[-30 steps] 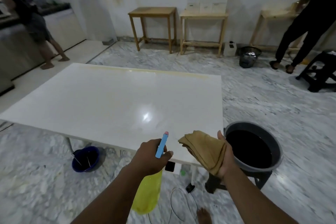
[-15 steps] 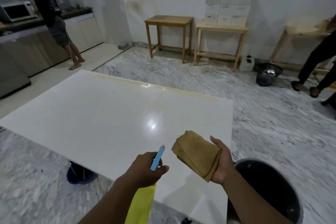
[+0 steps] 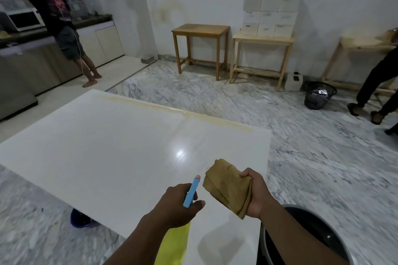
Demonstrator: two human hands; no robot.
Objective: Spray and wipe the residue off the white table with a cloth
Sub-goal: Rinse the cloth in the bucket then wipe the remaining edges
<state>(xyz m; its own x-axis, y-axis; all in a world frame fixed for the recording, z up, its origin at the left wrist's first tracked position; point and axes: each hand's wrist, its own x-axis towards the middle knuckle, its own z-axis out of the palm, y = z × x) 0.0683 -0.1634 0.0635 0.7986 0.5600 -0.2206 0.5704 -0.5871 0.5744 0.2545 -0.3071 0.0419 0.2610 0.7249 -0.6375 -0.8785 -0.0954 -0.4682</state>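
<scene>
The white table fills the middle of the view, with a yellowish strip of residue along its far edge. My left hand grips a spray bottle with a yellow body and a blue nozzle head that points forward over the near part of the table. My right hand grips a folded tan cloth, held just above the table near its right side.
A dark bucket stands at the table's near right corner. A blue bowl sits on the floor under the near edge. Wooden tables, stacked boxes and a black bin line the far wall. Two people stand at left and right.
The view has risen and moved closer over the table. My right hand has closed its fingers tighter round the cloth. The bucket has slid to the bottom right.
</scene>
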